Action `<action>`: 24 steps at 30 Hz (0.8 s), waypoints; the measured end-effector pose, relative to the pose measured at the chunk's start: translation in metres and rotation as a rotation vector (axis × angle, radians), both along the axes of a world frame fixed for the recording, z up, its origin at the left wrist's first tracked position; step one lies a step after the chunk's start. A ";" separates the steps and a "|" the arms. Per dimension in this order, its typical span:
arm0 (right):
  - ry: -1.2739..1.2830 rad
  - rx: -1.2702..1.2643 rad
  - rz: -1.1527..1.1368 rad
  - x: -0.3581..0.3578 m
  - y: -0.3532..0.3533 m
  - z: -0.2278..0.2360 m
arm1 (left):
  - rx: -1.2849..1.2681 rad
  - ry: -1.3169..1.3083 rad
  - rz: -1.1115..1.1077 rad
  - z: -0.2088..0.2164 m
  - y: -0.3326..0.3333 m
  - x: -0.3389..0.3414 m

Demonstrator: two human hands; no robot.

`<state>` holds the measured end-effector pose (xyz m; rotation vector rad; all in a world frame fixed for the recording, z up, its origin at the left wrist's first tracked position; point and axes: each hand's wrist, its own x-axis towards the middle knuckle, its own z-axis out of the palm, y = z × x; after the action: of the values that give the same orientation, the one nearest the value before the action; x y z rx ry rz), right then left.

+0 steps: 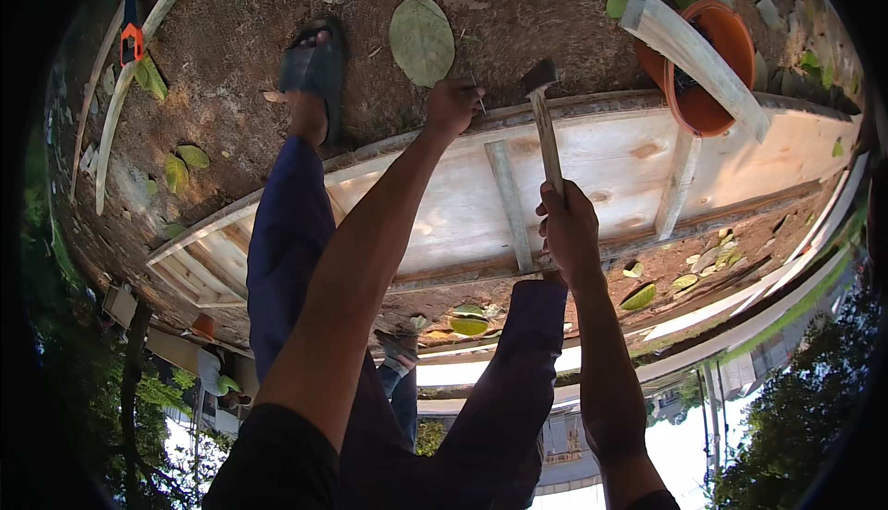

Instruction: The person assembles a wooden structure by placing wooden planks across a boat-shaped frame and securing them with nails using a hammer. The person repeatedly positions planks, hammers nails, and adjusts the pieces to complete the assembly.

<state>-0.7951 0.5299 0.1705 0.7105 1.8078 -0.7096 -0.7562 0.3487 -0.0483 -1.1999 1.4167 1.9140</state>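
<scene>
My left hand [452, 106] pinches a thin nail [478, 94] near the far edge of a framed plywood panel [592, 163]. The nail stands roughly upright in the picture; whether its tip touches the wood I cannot tell. Closed round the wooden handle of a hammer [548, 135], my right hand [571, 237] is over the panel. The dark hammer head is beyond the panel's far edge, a little right of the nail and apart from it. Narrow wooden battens [508, 203] cross the panel between its long edge strips.
An orange plastic container [717, 38] with dark contents stands at the far right, a wood offcut [698, 61] lying across it. An orange-and-black tool [131, 44] and long wood strips [114, 122] are at left. My sandalled foot [313, 57] is beyond the panel. Large leaves [422, 42] litter the dirt.
</scene>
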 end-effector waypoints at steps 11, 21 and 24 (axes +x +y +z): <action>0.250 -0.134 0.738 -0.086 -0.058 -0.044 | -0.271 0.124 -0.131 -0.020 0.013 0.012; 0.043 -0.142 1.198 -0.128 -0.079 -0.040 | -0.314 0.114 -0.294 -0.018 0.016 0.011; 0.281 -0.132 1.229 -0.135 -0.085 -0.043 | -0.294 0.141 -0.252 -0.019 0.013 0.013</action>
<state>-0.9299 0.4444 0.1276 -0.6376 1.9915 -0.0696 -0.7429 0.3620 -0.0673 -0.9662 1.8789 1.6860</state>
